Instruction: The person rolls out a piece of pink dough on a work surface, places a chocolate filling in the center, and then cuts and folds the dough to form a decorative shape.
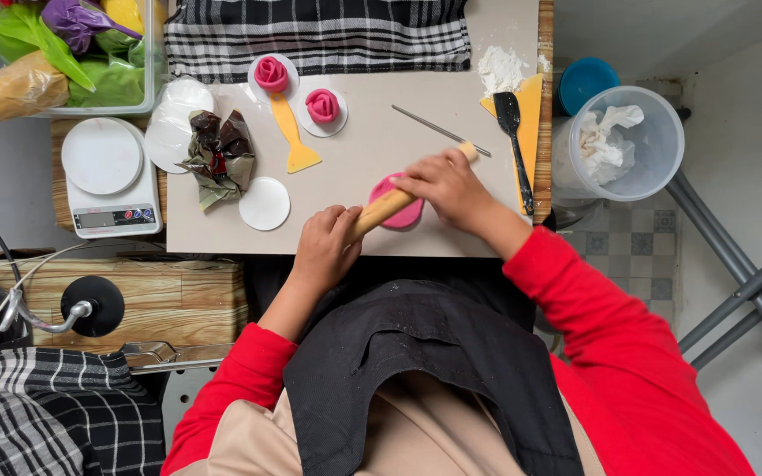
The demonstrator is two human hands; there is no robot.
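Observation:
A wooden rolling pin (385, 207) lies across a flat pink piece of dough (407, 214) near the front edge of the beige work board (363, 150). My left hand (326, 245) grips the pin's near end. My right hand (447, 187) presses on its far end, whose tip shows past the fingers. Two pink dough roses (271, 73) (322, 105) sit on white round discs at the back of the board.
A yellow plastic knife (293, 141), a crumpled dark wrapper (218, 150), white discs (265, 204), a thin metal rod (438, 130), a black spatula (513, 141) and a flour pile (500, 68) lie on the board. A kitchen scale (108, 181) stands left; a clear bucket (623, 145) stands right.

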